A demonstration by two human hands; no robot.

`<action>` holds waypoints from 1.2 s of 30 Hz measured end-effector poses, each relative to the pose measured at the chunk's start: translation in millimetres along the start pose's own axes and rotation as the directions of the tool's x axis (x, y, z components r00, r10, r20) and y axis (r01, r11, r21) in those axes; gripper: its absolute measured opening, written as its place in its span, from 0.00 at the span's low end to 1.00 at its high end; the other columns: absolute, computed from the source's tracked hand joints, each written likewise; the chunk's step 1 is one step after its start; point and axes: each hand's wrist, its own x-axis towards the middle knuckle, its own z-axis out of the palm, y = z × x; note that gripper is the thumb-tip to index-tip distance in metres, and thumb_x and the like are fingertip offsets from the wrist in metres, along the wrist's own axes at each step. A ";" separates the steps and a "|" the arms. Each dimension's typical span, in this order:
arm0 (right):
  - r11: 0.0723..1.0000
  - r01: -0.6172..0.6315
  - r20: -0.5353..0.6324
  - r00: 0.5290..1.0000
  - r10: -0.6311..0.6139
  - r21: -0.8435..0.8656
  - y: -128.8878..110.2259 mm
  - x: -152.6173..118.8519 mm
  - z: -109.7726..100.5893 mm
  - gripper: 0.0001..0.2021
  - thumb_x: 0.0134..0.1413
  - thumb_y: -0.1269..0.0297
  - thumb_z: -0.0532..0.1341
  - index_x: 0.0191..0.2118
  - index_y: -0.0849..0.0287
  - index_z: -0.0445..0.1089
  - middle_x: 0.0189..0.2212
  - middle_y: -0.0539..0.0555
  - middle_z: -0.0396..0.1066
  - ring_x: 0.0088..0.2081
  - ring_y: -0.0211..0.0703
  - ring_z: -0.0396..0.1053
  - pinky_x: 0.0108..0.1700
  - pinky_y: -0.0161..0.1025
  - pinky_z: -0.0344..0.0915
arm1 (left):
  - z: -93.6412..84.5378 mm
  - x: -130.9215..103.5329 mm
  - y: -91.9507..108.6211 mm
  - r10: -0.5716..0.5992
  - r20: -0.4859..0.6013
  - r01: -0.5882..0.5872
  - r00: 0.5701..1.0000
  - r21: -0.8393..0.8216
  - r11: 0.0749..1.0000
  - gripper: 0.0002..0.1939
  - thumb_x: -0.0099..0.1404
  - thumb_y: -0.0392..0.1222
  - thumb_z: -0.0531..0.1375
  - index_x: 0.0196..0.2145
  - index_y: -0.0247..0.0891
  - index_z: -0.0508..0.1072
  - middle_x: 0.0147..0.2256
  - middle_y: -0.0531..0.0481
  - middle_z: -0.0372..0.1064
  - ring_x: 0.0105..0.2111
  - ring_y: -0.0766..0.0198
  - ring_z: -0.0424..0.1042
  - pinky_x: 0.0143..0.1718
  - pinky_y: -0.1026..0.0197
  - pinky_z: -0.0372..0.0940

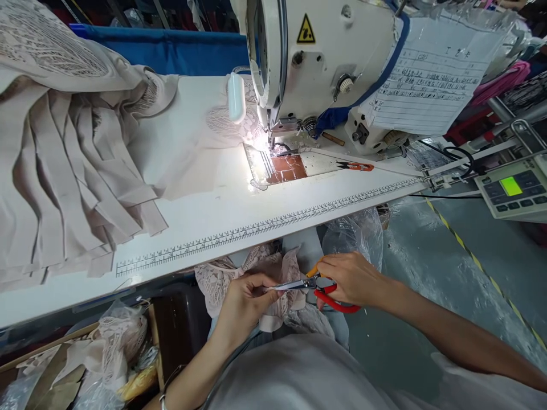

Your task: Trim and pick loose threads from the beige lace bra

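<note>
My right hand [350,276] is closed around a pair of scissors [297,285] with one red and one orange handle loop. The blades point left, toward my left hand [243,302]. That hand is pinched at the blade tips, and whatever lies between its thumb and fingers is too small to make out. Pale pink lace fabric [217,279] rests on my lap below the table edge, behind and under both hands. Part of it is hidden by my left hand and the scissors.
A lit sewing machine [325,57] stands on the white table [192,222], which has a printed ruler along its front. Beige strap pieces [64,188] hang in a pile at left. Orange thread snips [356,165] lie near the needle. A box of scraps [156,341] is lower left.
</note>
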 end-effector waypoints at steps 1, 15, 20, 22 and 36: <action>1.000 -0.002 0.004 1.000 0.002 -0.006 0.0 -0.1 0.4 0.14 0.50 0.57 0.71 0.29 0.59 0.67 0.25 0.48 0.70 0.27 0.39 0.68 0.26 0.35 0.55 | -0.1 0.0 -1.7 -0.002 0.003 0.002 1.000 0.000 1.000 0.12 0.51 0.48 0.67 0.24 0.35 0.80 0.24 0.47 0.74 0.26 0.63 0.67 0.26 0.65 0.60; 0.999 -0.047 0.102 0.994 0.045 0.022 -2.6 3.5 -5.7 0.16 0.51 0.53 0.70 0.33 0.60 0.70 0.29 0.51 0.74 0.30 0.42 0.70 0.27 0.35 0.56 | -2.0 0.2 4.0 -0.026 0.022 0.024 0.999 0.097 0.995 0.14 0.53 0.50 0.64 0.25 0.34 0.79 0.23 0.47 0.72 0.24 0.64 0.63 0.23 0.64 0.56; 0.999 -0.033 0.115 0.993 0.035 -0.022 -3.4 2.6 -4.2 0.12 0.51 0.59 0.69 0.33 0.60 0.69 0.30 0.51 0.75 0.30 0.42 0.71 0.27 0.35 0.57 | -1.4 -0.4 4.6 -0.014 0.022 0.011 1.000 0.112 0.994 0.14 0.52 0.49 0.64 0.25 0.34 0.79 0.23 0.48 0.72 0.24 0.63 0.64 0.24 0.64 0.58; 0.999 -0.038 0.119 0.992 0.041 -0.021 -4.5 2.5 -3.1 0.12 0.51 0.59 0.69 0.33 0.60 0.69 0.28 0.50 0.74 0.28 0.41 0.70 0.26 0.35 0.56 | -0.6 -0.3 4.6 -0.002 0.014 0.001 1.000 0.106 0.994 0.13 0.52 0.49 0.64 0.24 0.34 0.78 0.23 0.48 0.72 0.25 0.62 0.66 0.25 0.64 0.60; 0.998 -0.048 0.123 0.991 0.042 0.048 -8.2 1.3 4.4 0.16 0.51 0.54 0.71 0.28 0.59 0.68 0.24 0.49 0.71 0.25 0.40 0.68 0.27 0.36 0.58 | -0.2 1.9 0.0 -0.060 0.064 0.057 0.996 0.046 0.997 0.14 0.50 0.51 0.66 0.21 0.35 0.76 0.20 0.51 0.68 0.22 0.65 0.61 0.24 0.65 0.55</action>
